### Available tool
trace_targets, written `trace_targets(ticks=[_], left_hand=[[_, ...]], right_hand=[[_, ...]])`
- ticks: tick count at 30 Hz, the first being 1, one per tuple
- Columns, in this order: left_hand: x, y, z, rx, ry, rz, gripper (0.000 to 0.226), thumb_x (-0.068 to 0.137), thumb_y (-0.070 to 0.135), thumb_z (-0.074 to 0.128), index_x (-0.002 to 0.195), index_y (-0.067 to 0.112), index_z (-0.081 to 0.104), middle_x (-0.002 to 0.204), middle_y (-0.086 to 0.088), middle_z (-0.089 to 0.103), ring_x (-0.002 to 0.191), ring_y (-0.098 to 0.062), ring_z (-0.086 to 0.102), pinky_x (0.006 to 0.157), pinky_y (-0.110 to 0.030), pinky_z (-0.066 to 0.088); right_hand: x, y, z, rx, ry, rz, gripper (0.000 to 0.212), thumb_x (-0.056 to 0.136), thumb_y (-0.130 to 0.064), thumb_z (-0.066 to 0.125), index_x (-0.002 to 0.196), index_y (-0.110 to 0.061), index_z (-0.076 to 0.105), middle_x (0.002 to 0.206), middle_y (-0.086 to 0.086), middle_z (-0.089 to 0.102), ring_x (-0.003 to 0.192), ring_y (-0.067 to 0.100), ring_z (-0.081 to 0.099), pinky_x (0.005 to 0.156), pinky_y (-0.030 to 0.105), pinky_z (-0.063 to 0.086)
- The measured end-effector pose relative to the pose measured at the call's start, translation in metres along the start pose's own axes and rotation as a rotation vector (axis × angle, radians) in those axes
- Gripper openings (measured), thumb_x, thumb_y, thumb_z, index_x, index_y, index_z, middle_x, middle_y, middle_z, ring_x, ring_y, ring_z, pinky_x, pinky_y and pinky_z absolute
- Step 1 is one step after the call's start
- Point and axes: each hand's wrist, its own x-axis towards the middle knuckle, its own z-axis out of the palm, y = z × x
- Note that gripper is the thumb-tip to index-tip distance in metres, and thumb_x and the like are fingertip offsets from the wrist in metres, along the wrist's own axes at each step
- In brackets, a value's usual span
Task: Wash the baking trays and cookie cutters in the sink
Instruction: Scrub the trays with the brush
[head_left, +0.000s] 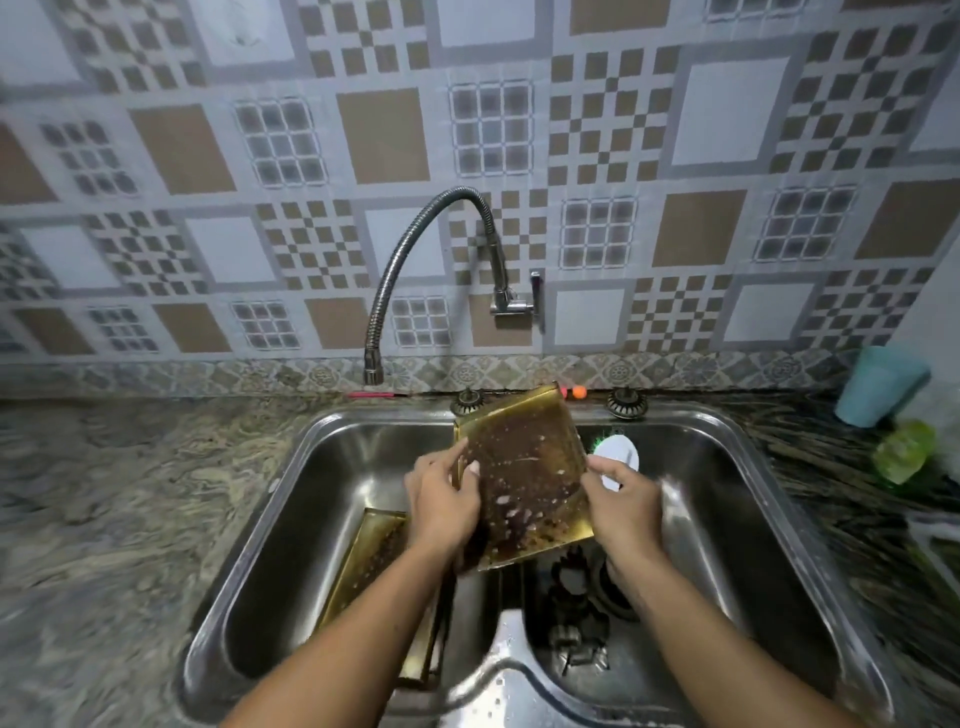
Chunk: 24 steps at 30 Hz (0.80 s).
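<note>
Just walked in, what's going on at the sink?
A person is washing up at a double sink. The left hand grips the left edge of a soiled gold baking tray tilted over the basins, while the right hand holds a white brush at its right edge. A second tray lies in the left basin, and dark cookie cutters sit in the right one.

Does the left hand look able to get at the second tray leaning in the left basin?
Probably not yet. The left hand grips the left edge of the raised tray, so it is busy. The second tray leans just below it with nothing between; once freed, the way looks open.
</note>
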Motion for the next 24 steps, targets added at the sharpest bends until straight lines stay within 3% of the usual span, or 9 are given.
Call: trace_targets(ticks=[2, 3, 5, 6, 10, 13, 19, 24], left_hand=[[0.005, -0.019, -0.030, 0.013, 0.049, -0.048, 0.039, 0.093, 0.034, 0.063, 0.132, 0.033, 0.065, 0.125, 0.006, 0.064, 0.120, -0.015, 0.058, 0.112, -0.038, 0.043], [0.004, -0.025, -0.046, -0.018, 0.036, -0.082, 0.038, 0.096, 0.026, 0.064, 0.134, 0.030, 0.064, 0.125, 0.009, 0.062, 0.118, -0.012, 0.058, 0.110, -0.029, 0.042], [0.010, -0.053, -0.069, -0.064, -0.007, -0.174, 0.038, 0.100, 0.012, 0.059, 0.137, 0.021, 0.062, 0.123, 0.007, 0.063, 0.112, -0.009, 0.056, 0.094, -0.011, 0.035], [0.013, -0.070, -0.078, -0.058, -0.009, -0.207, 0.038, 0.101, 0.007, 0.056, 0.136, 0.018, 0.063, 0.128, 0.002, 0.065, 0.114, -0.011, 0.058, 0.089, -0.008, 0.033], [0.026, -0.131, -0.116, 0.032, 0.058, -0.295, 0.035, 0.101, 0.012, 0.055, 0.129, 0.027, 0.070, 0.133, -0.005, 0.068, 0.122, -0.024, 0.062, 0.103, -0.021, 0.041], [0.032, -0.169, -0.135, 0.065, 0.046, -0.292, 0.035, 0.102, 0.012, 0.053, 0.129, 0.026, 0.069, 0.130, -0.003, 0.069, 0.116, -0.021, 0.066, 0.094, -0.017, 0.042], [0.026, -0.204, -0.134, 0.059, -0.022, -0.262, 0.035, 0.104, 0.017, 0.052, 0.134, 0.029, 0.066, 0.129, -0.002, 0.070, 0.116, -0.021, 0.066, 0.091, -0.015, 0.042], [0.024, -0.219, -0.119, 0.083, -0.095, -0.286, 0.039, 0.105, 0.022, 0.050, 0.139, 0.039, 0.059, 0.135, -0.010, 0.065, 0.118, -0.025, 0.062, 0.107, -0.034, 0.048]], right_hand=[[-0.013, 0.003, 0.029, 0.002, 0.002, 0.015, 0.019, 0.084, -0.012, 0.068, 0.095, -0.024, 0.077, 0.093, 0.000, 0.073, 0.088, 0.019, 0.066, 0.077, 0.025, 0.048], [-0.020, 0.006, 0.044, 0.004, 0.005, 0.020, 0.018, 0.084, -0.012, 0.068, 0.092, -0.025, 0.077, 0.092, 0.000, 0.073, 0.086, 0.019, 0.066, 0.077, 0.025, 0.048], [-0.035, 0.016, 0.076, -0.022, -0.009, 0.047, 0.017, 0.082, -0.014, 0.068, 0.083, -0.030, 0.075, 0.087, -0.003, 0.074, 0.083, 0.019, 0.068, 0.079, 0.031, 0.055], [-0.042, 0.024, 0.093, -0.043, -0.033, 0.054, 0.017, 0.082, -0.014, 0.068, 0.083, -0.030, 0.075, 0.087, -0.003, 0.074, 0.083, 0.020, 0.069, 0.082, 0.034, 0.057], [-0.065, 0.055, 0.148, -0.186, -0.160, -0.006, 0.019, 0.083, -0.009, 0.067, 0.095, -0.021, 0.077, 0.098, -0.002, 0.074, 0.095, 0.018, 0.068, 0.092, 0.034, 0.054], [-0.078, 0.077, 0.170, -0.326, -0.242, 0.007, 0.021, 0.085, -0.009, 0.069, 0.105, -0.015, 0.076, 0.110, 0.002, 0.072, 0.100, 0.016, 0.066, 0.089, 0.023, 0.047], [-0.092, 0.109, 0.181, -0.524, -0.313, 0.075, 0.028, 0.086, -0.010, 0.071, 0.114, -0.015, 0.073, 0.120, 0.002, 0.070, 0.108, 0.016, 0.065, 0.100, 0.028, 0.049], [-0.093, 0.122, 0.176, -0.572, -0.309, 0.103, 0.028, 0.088, -0.008, 0.070, 0.115, -0.016, 0.073, 0.120, 0.002, 0.069, 0.106, 0.017, 0.064, 0.094, 0.024, 0.047]])
